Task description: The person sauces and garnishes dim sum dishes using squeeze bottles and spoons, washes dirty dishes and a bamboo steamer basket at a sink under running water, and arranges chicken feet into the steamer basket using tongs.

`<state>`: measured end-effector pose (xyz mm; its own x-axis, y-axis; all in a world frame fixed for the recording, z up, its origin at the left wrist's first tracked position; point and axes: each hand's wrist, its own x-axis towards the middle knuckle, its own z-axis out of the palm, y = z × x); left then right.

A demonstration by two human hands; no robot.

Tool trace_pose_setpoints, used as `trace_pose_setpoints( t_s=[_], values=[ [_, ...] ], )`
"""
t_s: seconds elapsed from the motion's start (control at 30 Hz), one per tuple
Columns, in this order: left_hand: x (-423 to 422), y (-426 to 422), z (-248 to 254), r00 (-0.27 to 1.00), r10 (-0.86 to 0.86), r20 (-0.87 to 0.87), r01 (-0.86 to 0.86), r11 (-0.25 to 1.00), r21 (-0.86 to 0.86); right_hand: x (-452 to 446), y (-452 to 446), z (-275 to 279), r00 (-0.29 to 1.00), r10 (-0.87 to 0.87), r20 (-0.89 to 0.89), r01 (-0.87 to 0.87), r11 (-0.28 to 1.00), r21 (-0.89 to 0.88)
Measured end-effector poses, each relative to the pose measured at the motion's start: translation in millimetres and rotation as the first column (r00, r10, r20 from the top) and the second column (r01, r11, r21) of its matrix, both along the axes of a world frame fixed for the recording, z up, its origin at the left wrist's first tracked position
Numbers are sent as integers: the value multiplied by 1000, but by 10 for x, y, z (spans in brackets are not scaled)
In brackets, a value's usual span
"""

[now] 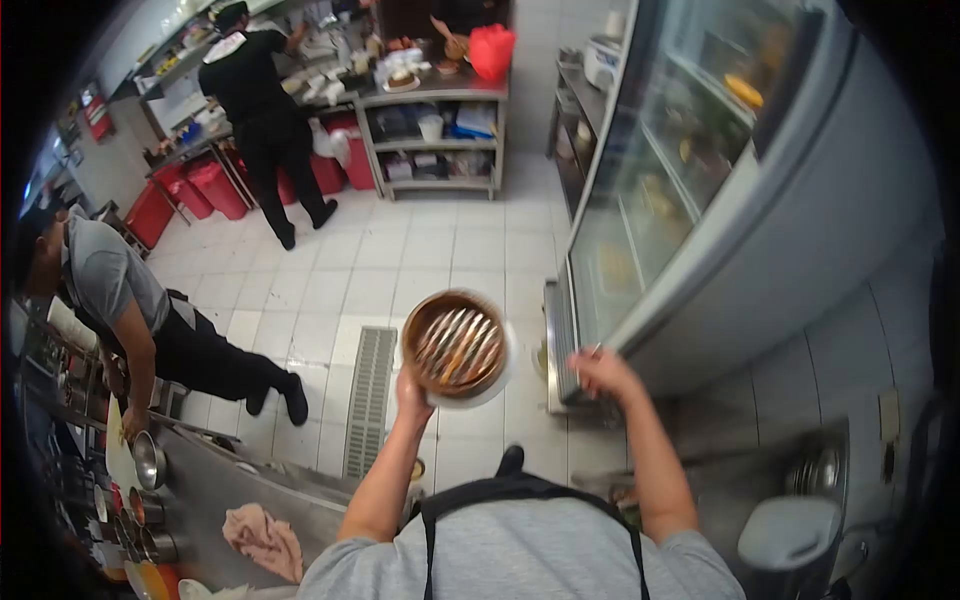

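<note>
My left hand grips the near-left edge of a white plate, held out in front of me above the floor. On the plate sits a round brown dish, perhaps a pie, with a raised rim and a top striped diagonally in pale and reddish-brown bands, slightly blurred. My right hand is raised at the right, apart from the plate, near the lower edge of the glass-door fridge. Its fingers are curled together; a small pale spot shows at the fingertips, too blurred to name.
At the left a person works at a steel counter with a metal bowl and a pink cloth. Another person stands at the back worktop. A floor grate and a white jug are nearby.
</note>
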<state>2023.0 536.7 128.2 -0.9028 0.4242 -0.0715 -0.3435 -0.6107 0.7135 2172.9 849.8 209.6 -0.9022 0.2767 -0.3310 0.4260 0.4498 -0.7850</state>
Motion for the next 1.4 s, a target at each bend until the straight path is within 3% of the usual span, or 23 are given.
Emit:
trace_pose_setpoints(
  t_s=[0.03,0.07,0.13,0.2,0.27,0.3,0.33,0.37,0.43,0.5,0.6,0.7,0.73,0.77,0.8,0.87,0.9,0.97,1.03,1.1,1.17,1.23,1.4],
  values=[
    [-192,-128,-57,998,18,-62,-17,1000,15,-123,36,-337,994,99,47,-109,849,517],
    [-349,-235,-81,988,146,-52,-146,989,-9,-260,-18,-333,966,69,247,-208,774,598],
    [-573,-498,-55,959,271,-82,-276,960,-54,-790,95,-985,993,72,-91,-31,922,385],
    [-714,-823,-129,879,478,10,-472,872,-130,-1418,14,-948,964,154,-217,-35,882,471],
    [-839,-1105,-144,768,638,49,-630,767,-119,-2109,19,-855,979,-9,-202,31,994,105],
    [-822,-1167,18,756,654,21,-648,753,-119,-2411,53,-743,978,1,-207,22,994,108],
    [-893,-1240,131,714,697,68,-688,716,-115,-2683,87,-599,985,-114,-126,88,976,-199],
    [-1007,-1469,-37,682,729,51,-716,681,-154,-2934,138,-524,980,-198,-9,169,861,-480],
    [-1164,-1751,-304,646,763,36,-743,639,-201,-3343,375,-670,978,-203,43,194,820,-539],
    [-1409,-1877,-328,408,912,-41,-826,350,-442,-3618,680,-1003,981,-157,115,194,816,-545],
    [-1921,-1766,-287,434,899,61,-837,427,-342,-3474,1011,-1781,888,-281,365,452,681,-575],
    [-2721,-1431,-212,483,869,110,-813,491,-312,-3124,970,-1725,808,-290,513,580,543,-607],
    [-3012,-1347,-319,518,854,54,-800,505,-325,-3004,991,-1811,940,-222,259,332,772,-543],
    [-3328,-1208,-367,575,817,50,-783,567,-256,-2993,1042,-1849,997,-75,14,74,923,-378],
    [-3665,-1058,-485,612,789,47,-762,605,-233,-3119,1104,-1811,997,-73,17,74,923,-376],
    [-4266,-655,-423,687,724,63,-709,686,-164,-3373,1133,-1675,891,-317,326,435,800,-412],
    [-4579,-326,-302,722,687,83,-679,726,-111,-3582,1210,-1580,885,-331,328,450,792,-414],
    [-5127,181,-203,760,637,130,-637,769,-40,-4199,1467,-1166,856,-411,315,517,651,-555],
    [-5649,508,-339,775,617,140,-617,786,-49,-4729,2082,-1535,847,-439,300,508,501,-701],
    [-6058,900,-186,793,589,153,-594,804,-20,-5526,2471,-1121,775,-564,286,589,479,-651],
    [-6338,1219,-140,797,580,168,-589,808,8,-6239,2873,-788,831,-484,273,486,393,-780],
    [-6624,1425,-106,795,593,132,-598,801,3,-6940,3223,-745,897,-416,148,371,529,-763],
    [-7330,1746,34,755,647,103,-640,762,-98,-8399,3530,-421,964,-259,50,216,667,-713]
  ],
)
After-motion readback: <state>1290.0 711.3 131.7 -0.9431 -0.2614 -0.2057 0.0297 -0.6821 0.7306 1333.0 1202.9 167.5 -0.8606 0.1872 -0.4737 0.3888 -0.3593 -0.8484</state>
